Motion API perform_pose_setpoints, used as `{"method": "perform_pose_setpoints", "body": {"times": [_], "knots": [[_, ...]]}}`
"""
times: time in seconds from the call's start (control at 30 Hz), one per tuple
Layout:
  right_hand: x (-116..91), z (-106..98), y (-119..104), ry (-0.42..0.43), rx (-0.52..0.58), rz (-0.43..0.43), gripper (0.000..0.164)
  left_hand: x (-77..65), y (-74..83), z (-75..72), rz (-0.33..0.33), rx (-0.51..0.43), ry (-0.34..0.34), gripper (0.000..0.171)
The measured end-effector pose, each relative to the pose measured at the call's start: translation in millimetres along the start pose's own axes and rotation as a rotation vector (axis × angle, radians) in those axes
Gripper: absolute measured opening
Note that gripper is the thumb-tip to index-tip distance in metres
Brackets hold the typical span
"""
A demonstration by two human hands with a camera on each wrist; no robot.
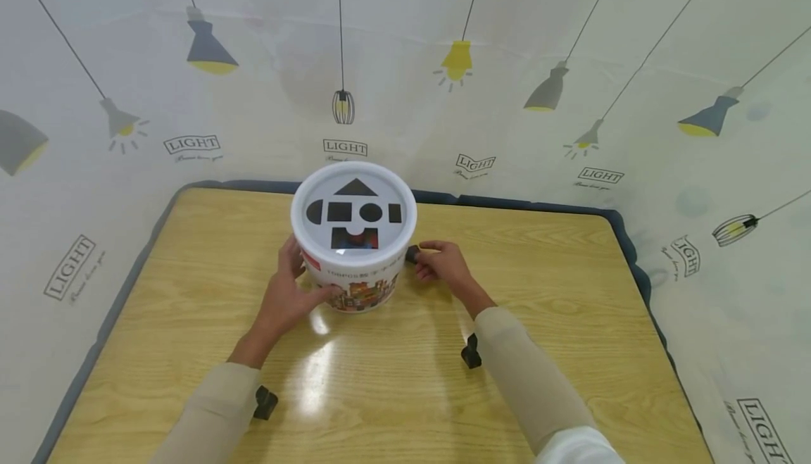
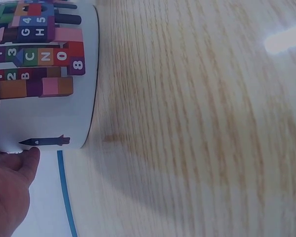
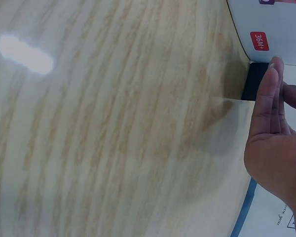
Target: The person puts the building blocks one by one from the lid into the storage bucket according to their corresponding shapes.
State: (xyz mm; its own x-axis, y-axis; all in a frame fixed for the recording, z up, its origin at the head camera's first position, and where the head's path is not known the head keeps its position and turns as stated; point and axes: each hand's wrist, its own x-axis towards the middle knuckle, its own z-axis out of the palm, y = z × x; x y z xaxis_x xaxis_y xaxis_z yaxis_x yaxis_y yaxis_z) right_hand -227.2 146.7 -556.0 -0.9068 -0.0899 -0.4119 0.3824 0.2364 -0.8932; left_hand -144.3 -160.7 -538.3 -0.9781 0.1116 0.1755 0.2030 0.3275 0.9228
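A white toy-block bucket (image 1: 357, 239) with printed pictures of coloured blocks stands upright near the table's far edge. Its white lid (image 1: 323, 260) has several shaped cutouts, and some red shows through the arch-shaped one. My left hand (image 1: 288, 295) grips the bucket's left side, thumb on the front and fingers around the wall. On the other side, my right hand (image 1: 443, 265) pinches a small black block (image 1: 412, 253) close beside the bucket wall. The right wrist view shows the dark block (image 3: 254, 81) partly hidden by the fingers, just below the bucket's red age label (image 3: 259, 41).
The wooden table (image 1: 557, 295) has a dark blue edge (image 1: 519, 204) along its back. Behind it hangs a pale cloth (image 1: 405, 63) printed with lamps. A small black device sits at each wrist, the left one (image 1: 265, 403) and the right one (image 1: 471, 353).
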Motion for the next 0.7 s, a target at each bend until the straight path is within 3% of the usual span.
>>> {"method": "perform_pose_setpoints", "body": {"times": [0.37,0.7], "knots": [[-0.9,2.7,6.1,0.004,-0.014,0.033,0.044,1.3,-2.8,0.9,-0.004,-0.005,0.004,0.117],[0.2,1.6,7.1,0.01,-0.019,0.007,0.039,-0.9,1.6,0.8,-0.013,-0.005,0.0,0.117]]}}
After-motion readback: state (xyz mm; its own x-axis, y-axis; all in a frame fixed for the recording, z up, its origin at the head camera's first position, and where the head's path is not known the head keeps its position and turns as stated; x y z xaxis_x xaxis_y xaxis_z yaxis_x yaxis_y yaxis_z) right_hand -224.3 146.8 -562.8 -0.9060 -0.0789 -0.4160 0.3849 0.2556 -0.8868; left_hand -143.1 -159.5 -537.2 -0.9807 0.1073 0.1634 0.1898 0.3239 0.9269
